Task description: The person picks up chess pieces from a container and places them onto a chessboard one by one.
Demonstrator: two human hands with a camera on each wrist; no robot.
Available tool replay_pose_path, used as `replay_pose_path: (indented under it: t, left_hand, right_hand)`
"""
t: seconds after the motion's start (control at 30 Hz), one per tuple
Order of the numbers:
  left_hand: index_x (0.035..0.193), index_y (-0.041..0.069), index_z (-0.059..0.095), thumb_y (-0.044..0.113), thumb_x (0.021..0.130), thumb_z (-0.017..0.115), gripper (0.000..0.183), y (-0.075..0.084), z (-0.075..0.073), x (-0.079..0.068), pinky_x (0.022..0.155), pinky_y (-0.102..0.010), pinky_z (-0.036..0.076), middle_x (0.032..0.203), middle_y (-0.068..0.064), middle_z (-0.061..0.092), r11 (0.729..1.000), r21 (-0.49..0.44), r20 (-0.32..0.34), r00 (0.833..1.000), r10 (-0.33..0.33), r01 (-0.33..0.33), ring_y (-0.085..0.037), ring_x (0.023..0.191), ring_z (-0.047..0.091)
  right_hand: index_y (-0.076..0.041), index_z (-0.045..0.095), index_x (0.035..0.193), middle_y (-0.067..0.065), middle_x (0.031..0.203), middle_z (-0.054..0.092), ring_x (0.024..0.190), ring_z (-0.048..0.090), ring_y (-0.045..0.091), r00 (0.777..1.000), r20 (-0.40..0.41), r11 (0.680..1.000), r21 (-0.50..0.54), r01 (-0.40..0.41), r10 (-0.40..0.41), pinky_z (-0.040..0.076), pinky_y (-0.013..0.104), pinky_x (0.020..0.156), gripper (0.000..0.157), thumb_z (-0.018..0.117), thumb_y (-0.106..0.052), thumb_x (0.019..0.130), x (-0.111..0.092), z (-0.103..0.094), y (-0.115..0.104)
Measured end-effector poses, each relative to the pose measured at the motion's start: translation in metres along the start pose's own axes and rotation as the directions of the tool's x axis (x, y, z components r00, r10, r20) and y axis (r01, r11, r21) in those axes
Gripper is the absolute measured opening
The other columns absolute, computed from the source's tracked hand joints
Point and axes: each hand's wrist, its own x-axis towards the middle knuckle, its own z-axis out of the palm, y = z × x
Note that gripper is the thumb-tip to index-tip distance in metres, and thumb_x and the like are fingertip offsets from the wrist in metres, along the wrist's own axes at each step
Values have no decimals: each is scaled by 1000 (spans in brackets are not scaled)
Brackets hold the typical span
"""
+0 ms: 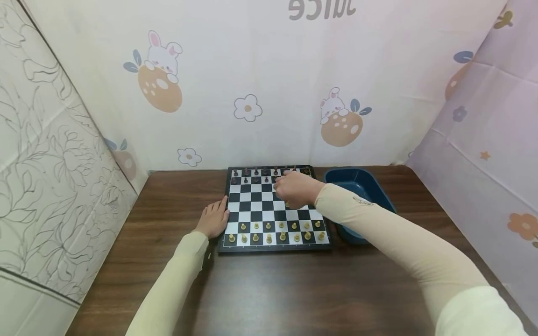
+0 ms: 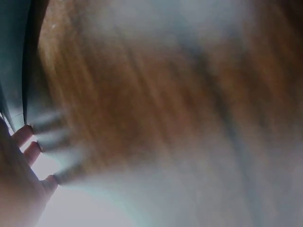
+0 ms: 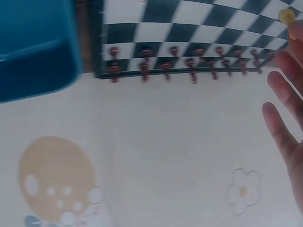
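A checkered chessboard [image 1: 256,204] lies on the table, with dark red pieces [image 3: 191,63] on its far rows and several yellow pieces [image 1: 282,236] on its near rows. My right hand [image 1: 297,188] is over the right half of the board, toward the red side. A small yellow chess piece [image 3: 287,17] is at its index fingertip, partly covered by the finger; the thumb is hidden there. The other fingers are spread apart in the right wrist view. My left hand [image 1: 213,218] rests on the table, its fingertips at the board's left edge.
A blue plastic bin [image 1: 380,191] stands close to the board's right side, partly under my right forearm. The brown wooden table [image 1: 269,289] meets a patterned wall covering [image 1: 252,70] just behind the board. A tiled wall [image 1: 54,140] borders the left.
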Motion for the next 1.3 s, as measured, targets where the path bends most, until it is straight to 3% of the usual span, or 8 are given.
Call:
replay_pose_path:
  t: [0.53, 0.73, 0.87, 1.07, 1.3]
  left_hand:
    - [153, 8, 16, 30, 104, 30, 56, -4, 5, -1, 112, -53, 16, 149, -19, 32, 1000, -5, 26, 999, -23, 23, -36, 136, 27]
    - [151, 5, 22, 28, 104, 27, 53, -3, 6, 0, 112, -52, 16, 149, -18, 33, 1000, 6, 20, 1000, -7, 7, -36, 136, 27]
    - [149, 3, 27, 26, 104, 25, 51, -3, 4, 0, 112, -52, 17, 149, -18, 33, 1000, 25, 33, 999, 16, -17, -37, 136, 27]
    - [153, 7, 18, 28, 104, 25, 53, -3, -2, -2, 112, -52, 17, 150, -17, 32, 998, 53, 36, 999, 38, -40, -37, 136, 27]
    - [151, 2, 20, 23, 99, 40, 59, -8, -7, -5, 112, -51, 17, 148, -20, 32, 998, 32, 18, 998, 57, -57, -38, 135, 27]
  right_hand:
    - [-17, 74, 101, -3, 109, 67, 101, 59, 13, 993, -23, 989, -90, 116, -119, 45, 33, 92, 22, 72, -28, 83, 83, -14, -51]
    - [-15, 72, 106, 0, 122, 64, 116, 55, 15, 991, -23, 990, -61, 131, -132, 38, 39, 104, 28, 74, -26, 80, 105, -11, -66]
    - [-14, 72, 104, -1, 114, 66, 108, 58, 13, 987, -29, 987, -51, 155, -156, 42, 34, 98, 27, 74, -24, 78, 115, -6, -71]
    - [-15, 74, 94, -2, 102, 69, 95, 59, 14, 984, -72, 986, 7, 164, -163, 44, 33, 92, 20, 74, -16, 74, 127, 4, -73]
    - [-16, 74, 83, -1, 94, 70, 94, 63, 16, 962, -157, 975, -22, 221, -222, 44, 32, 96, 9, 74, -21, 75, 138, 9, -79]
